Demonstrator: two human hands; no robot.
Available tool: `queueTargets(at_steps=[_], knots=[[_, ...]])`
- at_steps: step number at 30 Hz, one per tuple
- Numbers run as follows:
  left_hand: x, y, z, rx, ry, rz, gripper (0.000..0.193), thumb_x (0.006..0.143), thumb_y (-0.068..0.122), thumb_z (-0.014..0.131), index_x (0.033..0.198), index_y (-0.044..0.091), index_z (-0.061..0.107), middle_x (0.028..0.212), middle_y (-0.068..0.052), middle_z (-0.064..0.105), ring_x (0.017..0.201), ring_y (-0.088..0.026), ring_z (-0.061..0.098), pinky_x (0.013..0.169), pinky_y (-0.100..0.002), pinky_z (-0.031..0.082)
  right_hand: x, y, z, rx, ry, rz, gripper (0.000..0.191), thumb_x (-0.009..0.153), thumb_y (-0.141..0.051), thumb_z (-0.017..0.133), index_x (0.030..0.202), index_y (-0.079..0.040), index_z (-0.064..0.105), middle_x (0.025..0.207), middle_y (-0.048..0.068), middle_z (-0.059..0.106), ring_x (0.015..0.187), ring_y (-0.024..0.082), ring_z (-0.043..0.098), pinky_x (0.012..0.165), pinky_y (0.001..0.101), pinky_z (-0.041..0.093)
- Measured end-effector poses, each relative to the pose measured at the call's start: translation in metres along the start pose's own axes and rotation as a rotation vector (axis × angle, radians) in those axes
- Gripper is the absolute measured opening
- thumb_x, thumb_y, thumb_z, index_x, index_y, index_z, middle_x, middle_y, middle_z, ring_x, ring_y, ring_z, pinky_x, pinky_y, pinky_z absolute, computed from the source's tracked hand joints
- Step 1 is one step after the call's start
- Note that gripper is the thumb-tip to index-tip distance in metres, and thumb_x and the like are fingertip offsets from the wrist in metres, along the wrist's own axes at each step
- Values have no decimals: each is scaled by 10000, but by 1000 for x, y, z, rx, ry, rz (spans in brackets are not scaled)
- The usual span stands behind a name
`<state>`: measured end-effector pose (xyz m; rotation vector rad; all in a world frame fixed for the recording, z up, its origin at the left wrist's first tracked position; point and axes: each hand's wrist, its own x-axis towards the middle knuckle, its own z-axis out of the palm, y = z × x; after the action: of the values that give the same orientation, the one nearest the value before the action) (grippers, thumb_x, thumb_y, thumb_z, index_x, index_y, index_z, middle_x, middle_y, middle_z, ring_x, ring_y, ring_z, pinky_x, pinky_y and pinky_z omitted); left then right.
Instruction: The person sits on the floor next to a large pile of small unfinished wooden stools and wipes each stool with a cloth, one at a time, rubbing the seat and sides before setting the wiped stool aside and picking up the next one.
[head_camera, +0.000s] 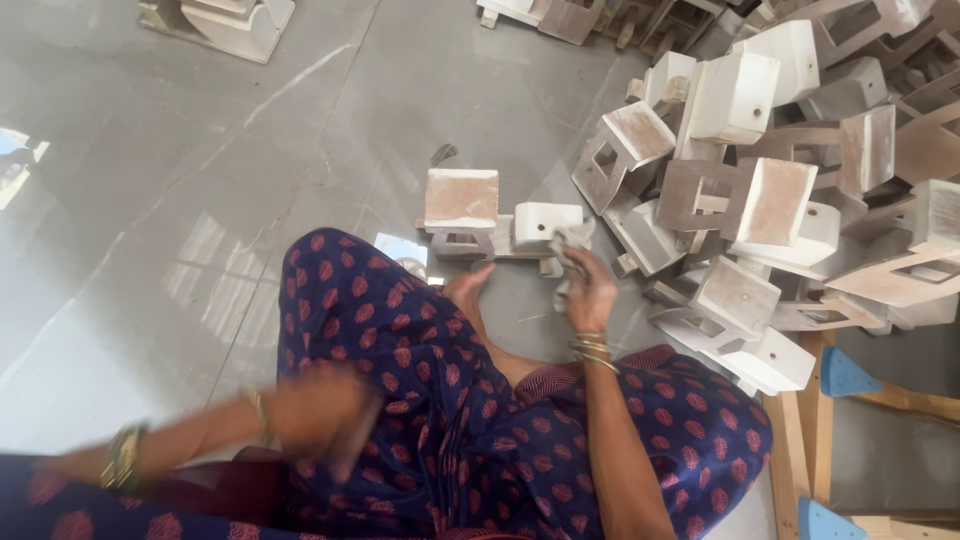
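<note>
The right hand (588, 290) reaches forward, arm extended past the knee and bangles at the wrist, its fingers closed around a crumpled cloth (570, 243) pressed against the white wooden piece (505, 230). That piece rests on the grey floor (200, 180), just in front of the person's bare foot (468, 290) and left of the heap of wooden pieces (780, 170). The left hand (320, 405) is blurred, drawn back over the blue patterned lap; I cannot tell its grip.
</note>
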<state>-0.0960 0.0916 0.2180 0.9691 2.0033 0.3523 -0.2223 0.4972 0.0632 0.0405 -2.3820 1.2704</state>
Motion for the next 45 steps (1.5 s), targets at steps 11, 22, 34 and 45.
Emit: queueTargets(at_steps=[11, 22, 34, 45], knots=[[-110, 74, 64, -304, 80, -149, 325, 937, 321, 631, 1077, 35, 699, 1066, -145, 680, 1026, -264, 639, 793, -411, 499, -42, 31, -30, 202, 108, 398, 330, 832, 108, 603, 1094, -6, 766, 1091, 112, 744, 971, 169, 676, 874, 265, 521], [-175, 166, 31, -414, 691, 322, 340, 973, 365, 601, 1039, 42, 685, 1006, -141, 687, 956, -262, 646, 749, -400, 494, -60, -12, -38, 54, 118, 351, 314, 790, 46, 661, 1044, -62, 811, 998, 121, 746, 885, 159, 662, 827, 277, 515], [-164, 222, -20, -748, 1522, 1439, 379, 1012, 413, 568, 997, 49, 670, 941, -137, 695, 879, -260, 654, 701, -388, 489, -61, -34, -15, -247, -340, -66, 262, 872, -186, 605, 1072, -104, 754, 1056, 149, 766, 1013, 363, 722, 957, 444, 544], [-135, 241, -85, -616, 1680, 1753, 429, 1048, 457, 538, 959, 55, 657, 882, -133, 703, 809, -258, 662, 657, -377, 484, -90, -68, -15, -912, -876, 215, 503, 903, -510, 619, 1063, -55, 762, 1136, 245, 721, 1087, 421, 688, 942, 505, 549]])
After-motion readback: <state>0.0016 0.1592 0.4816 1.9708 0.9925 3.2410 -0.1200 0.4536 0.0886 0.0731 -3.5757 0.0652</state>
